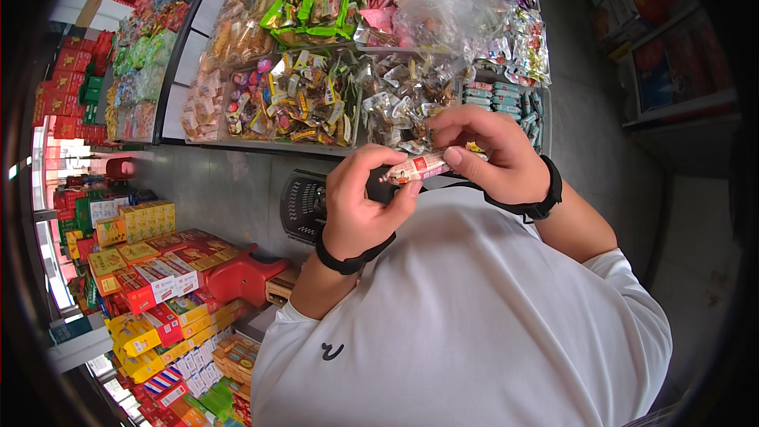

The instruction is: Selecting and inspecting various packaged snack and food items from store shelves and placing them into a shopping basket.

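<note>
A small sausage-shaped snack in a printed wrapper (418, 168) is held level between my two hands, in front of my chest. My left hand (369, 196) pinches its left end between thumb and fingers. At the other end, the thumb and fingers of my right hand (495, 157) close on the wrapper and hide part of it. Just beyond the hands lies a bin of dark snacks in clear wrappers (397, 98). Right of that bin, small teal-wrapped packs (507, 98) lie in rows, partly behind my right hand.
A display counter with bins of wrapped snacks (305, 95) spans the top. A black perforated plastic item (301, 204) is left of my left hand. Stacked boxes (160, 279) and a red plastic stool (246, 277) stand at lower left. Shelving (682, 65) is at far right.
</note>
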`<action>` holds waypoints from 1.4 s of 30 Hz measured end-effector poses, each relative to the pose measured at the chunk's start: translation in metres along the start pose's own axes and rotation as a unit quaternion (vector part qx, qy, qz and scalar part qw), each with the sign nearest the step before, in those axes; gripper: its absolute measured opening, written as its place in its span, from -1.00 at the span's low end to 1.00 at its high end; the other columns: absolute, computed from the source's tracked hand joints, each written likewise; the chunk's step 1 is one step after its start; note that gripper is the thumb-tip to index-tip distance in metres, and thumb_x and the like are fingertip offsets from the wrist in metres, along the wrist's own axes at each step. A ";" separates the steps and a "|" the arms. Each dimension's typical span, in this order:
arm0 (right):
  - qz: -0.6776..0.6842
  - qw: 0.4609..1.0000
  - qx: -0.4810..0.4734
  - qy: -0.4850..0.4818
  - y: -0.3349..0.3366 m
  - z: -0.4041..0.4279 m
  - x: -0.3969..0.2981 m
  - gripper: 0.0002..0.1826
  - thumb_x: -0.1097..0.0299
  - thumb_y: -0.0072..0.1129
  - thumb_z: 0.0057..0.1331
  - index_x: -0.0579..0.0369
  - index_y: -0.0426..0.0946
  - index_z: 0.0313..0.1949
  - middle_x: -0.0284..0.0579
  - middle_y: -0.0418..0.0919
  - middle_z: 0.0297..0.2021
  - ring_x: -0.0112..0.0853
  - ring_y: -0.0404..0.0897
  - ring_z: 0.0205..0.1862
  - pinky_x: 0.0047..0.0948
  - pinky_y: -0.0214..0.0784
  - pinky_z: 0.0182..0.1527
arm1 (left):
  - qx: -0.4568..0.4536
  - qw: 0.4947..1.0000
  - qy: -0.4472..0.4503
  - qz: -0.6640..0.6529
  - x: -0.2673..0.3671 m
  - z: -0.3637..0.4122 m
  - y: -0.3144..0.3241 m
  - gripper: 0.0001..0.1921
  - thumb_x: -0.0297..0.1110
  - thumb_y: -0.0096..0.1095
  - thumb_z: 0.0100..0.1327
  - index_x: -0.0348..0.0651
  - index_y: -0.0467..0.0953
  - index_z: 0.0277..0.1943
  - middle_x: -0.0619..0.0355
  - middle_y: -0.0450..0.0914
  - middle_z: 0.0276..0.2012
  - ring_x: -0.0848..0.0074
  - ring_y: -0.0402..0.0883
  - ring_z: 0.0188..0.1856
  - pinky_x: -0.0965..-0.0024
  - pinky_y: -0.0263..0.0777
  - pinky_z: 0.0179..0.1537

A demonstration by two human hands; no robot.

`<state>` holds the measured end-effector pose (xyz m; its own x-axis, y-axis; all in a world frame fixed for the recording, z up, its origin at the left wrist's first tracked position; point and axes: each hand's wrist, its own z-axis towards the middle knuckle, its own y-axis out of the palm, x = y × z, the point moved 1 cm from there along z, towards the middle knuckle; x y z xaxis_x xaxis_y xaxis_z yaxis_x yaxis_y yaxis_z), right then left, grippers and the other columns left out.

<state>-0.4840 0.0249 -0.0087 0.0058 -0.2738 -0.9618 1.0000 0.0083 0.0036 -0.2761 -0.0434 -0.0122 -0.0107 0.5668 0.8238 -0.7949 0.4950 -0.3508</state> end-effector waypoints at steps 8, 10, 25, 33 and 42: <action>-0.056 0.996 -0.011 -0.067 -0.002 0.004 0.002 -0.77 0.47 0.20 0.30 0.21 0.51 -0.06 -0.21 0.61 -0.37 -0.48 0.56 -0.40 -0.50 0.39 -0.33 | 0.053 0.989 -0.078 -0.111 -0.002 -0.006 -0.004 -0.66 -0.44 0.39 0.22 -0.35 0.41 -0.05 0.11 0.57 -0.24 0.62 0.53 -0.25 0.54 0.43 -0.19; -0.091 0.994 -0.021 -0.056 -0.002 0.006 -0.002 -0.84 0.38 0.20 0.33 0.21 0.54 -0.18 -0.19 0.60 -0.44 -0.44 0.56 -0.44 -0.48 0.38 -0.37 | 0.069 0.988 -0.071 -0.117 -0.005 -0.006 -0.003 -0.66 -0.44 0.43 0.18 -0.37 0.43 -0.08 0.12 0.58 -0.30 0.65 0.54 -0.33 0.57 0.44 -0.28; -0.098 0.994 -0.044 -0.013 -0.004 0.005 -0.001 -0.55 0.20 0.01 0.47 0.19 0.40 -0.58 -0.20 0.38 -0.76 -0.41 0.39 -0.74 -0.40 0.20 -0.63 | 0.024 0.995 -0.022 -0.090 -0.012 -0.011 -0.008 -0.62 -0.42 0.42 0.21 -0.31 0.35 -0.04 0.04 0.56 -0.23 0.52 0.54 -0.23 0.48 0.43 -0.15; -0.057 0.996 -0.035 0.062 -0.004 0.001 -0.005 -0.60 0.20 -0.01 0.48 0.19 0.48 -0.49 -0.27 0.43 -0.70 -0.53 0.41 -0.66 -0.46 0.25 -0.58 | 0.057 0.996 -0.016 -0.060 -0.012 -0.012 -0.006 -0.61 -0.40 0.52 0.12 -0.36 0.44 -0.11 0.05 0.60 -0.26 0.57 0.60 -0.29 0.52 0.48 -0.24; -0.114 0.991 -0.032 -0.058 0.011 0.010 0.002 -0.80 0.32 0.20 0.35 0.19 0.56 -0.15 -0.15 0.61 -0.40 -0.41 0.57 -0.41 -0.46 0.42 -0.32 | 0.065 0.982 -0.100 -0.143 -0.023 -0.025 -0.009 -0.70 -0.45 0.39 0.23 -0.28 0.37 -0.10 0.10 0.59 -0.31 0.55 0.60 -0.33 0.50 0.49 -0.27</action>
<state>-0.4731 0.0153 -0.0075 -0.2150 -0.3839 -0.8980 0.9731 -0.0067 -0.2302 -0.2535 -0.0447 -0.0387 0.1164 0.2691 0.9561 -0.8536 0.5192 -0.0422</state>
